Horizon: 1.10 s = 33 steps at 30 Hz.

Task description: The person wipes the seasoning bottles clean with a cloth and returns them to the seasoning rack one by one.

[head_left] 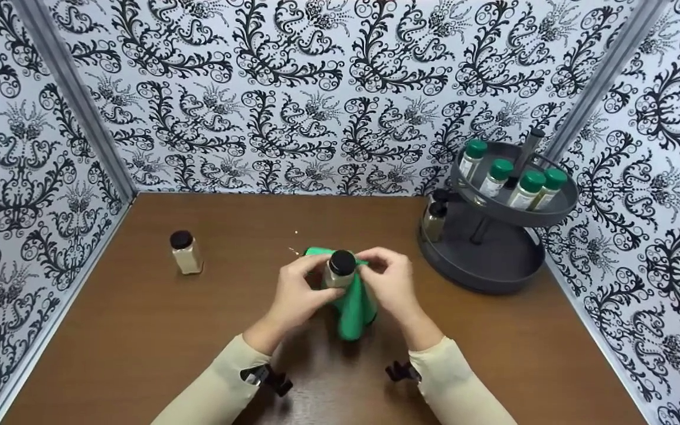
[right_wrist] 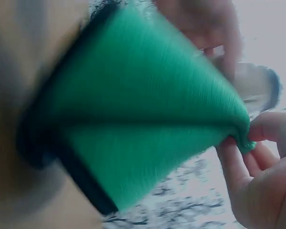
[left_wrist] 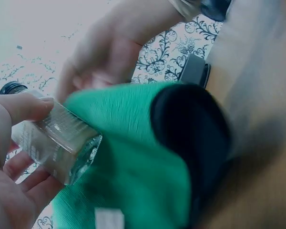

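In the head view, my left hand (head_left: pixel 294 293) grips a clear spice jar (head_left: pixel 337 277) with a black cap, fingers on one side and thumb on the other. The left wrist view shows the printed jar (left_wrist: pixel 57 136) tilted, its glass base toward the green cloth (left_wrist: pixel 133 157). My right hand (head_left: pixel 393 282) pinches that cloth (head_left: pixel 352 316) near its upper end, just right of the jar. Dark trim runs along the cloth's edges in the right wrist view, where it hangs in folds from the fingertips (right_wrist: pixel 236 164). Whether cloth and jar touch is unclear.
Another black-capped jar (head_left: pixel 188 260) stands at the left of the brown table (head_left: pixel 245 236). A dark two-tier rack (head_left: pixel 487 286) at the right holds several green-capped jars (head_left: pixel 499 171) above and dark-capped jars (head_left: pixel 434 224) below. Pale crumbs (head_left: pixel 294 251) lie behind the cloth.
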Motion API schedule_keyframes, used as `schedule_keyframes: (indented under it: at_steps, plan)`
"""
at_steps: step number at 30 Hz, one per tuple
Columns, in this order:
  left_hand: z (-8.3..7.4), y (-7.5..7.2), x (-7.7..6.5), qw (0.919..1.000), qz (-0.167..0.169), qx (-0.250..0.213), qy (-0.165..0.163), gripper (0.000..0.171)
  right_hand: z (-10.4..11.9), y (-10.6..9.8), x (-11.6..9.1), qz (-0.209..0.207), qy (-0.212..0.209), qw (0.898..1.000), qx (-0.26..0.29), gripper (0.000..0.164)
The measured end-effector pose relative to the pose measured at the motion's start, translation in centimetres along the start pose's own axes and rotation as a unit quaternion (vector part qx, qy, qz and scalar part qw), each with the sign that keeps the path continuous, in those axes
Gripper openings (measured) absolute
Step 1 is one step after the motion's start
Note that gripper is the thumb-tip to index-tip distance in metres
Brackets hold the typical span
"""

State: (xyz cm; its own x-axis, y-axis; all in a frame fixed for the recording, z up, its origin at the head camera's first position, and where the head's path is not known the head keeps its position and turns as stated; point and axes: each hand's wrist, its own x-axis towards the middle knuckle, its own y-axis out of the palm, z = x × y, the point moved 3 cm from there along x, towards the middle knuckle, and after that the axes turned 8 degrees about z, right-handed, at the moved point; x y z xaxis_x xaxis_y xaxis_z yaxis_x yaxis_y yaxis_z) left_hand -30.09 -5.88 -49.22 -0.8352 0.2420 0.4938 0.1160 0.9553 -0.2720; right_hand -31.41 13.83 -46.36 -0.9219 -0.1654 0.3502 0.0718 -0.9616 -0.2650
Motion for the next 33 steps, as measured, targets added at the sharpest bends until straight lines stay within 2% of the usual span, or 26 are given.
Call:
schedule_keyframes:
  at_steps: [4,7,12,16,19,23,25,28,30,33]
  plan:
    - [0.3,0.5,-0.2,0.9997,0.011,-0.018,-0.014,0.053,2.6,-1.0,-1.1,-0.038,-0.059,0.997,0.039,0.012]
    - [0.5,0.6,-0.4,0.9990,0.011,-0.034,-0.029,0.052,2.8,-1.0,-1.3,-0.043,-0.073,0.996,0.026,0.013]
    - [0.3,0.3,-0.3,0.9978,0.004,-0.050,-0.044,0.052,-0.2,0.3,-0.3,0.001,-0.021,0.999,-0.037,0.018]
    - [0.1,-0.4,-0.2,0.9992,-0.009,-0.030,-0.026,0.053,-2.9,1.6,0.3,0.059,0.023,0.996,-0.064,0.011]
    - [0.1,-0.5,-0.2,0.9998,-0.013,-0.012,-0.009,0.053,-3.6,1.9,0.4,0.072,0.039,0.995,-0.059,0.010]
    - [0.3,-0.3,0.0,0.9999,-0.004,-0.015,-0.002,0.053,-2.3,1.1,0.2,0.027,0.019,0.999,-0.020,0.016]
    - [0.4,-0.2,0.1,0.9997,0.001,-0.025,-0.004,0.053,-1.1,0.5,-0.1,-0.008,-0.011,1.000,0.010,0.015]
    - [0.5,-0.1,0.2,0.9991,0.008,-0.040,-0.014,0.053,0.8,-0.2,-0.6,-0.049,-0.069,0.995,0.053,0.013]
    - [0.6,0.0,0.2,0.9987,0.012,-0.045,-0.022,0.052,1.5,-0.4,-0.9,-0.064,-0.100,0.991,0.067,0.013]
    - [0.6,-0.1,0.2,0.9987,0.008,-0.043,-0.025,0.052,1.2,-0.2,-0.7,-0.060,-0.105,0.990,0.076,0.013]
